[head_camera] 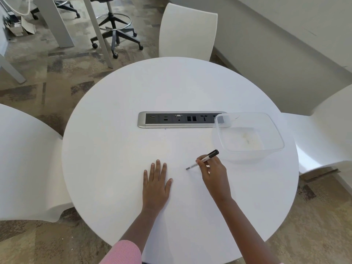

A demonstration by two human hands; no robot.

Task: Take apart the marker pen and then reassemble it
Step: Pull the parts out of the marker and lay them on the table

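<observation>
white table [114,149], black-capped white marker [204,159], pink sleeve [123,252]

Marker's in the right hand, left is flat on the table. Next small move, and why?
Probably bring the left hand over to pinch the marker pen's free grey end. It lies open and empty on the table, while the right hand alone holds the pen mid-barrel, apparently in one piece; separating parts needs a second grip.

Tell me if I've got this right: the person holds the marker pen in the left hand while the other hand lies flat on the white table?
Not quite. In the head view the marker pen is in the right hand; the left hand is the one lying flat on the white table.
</observation>
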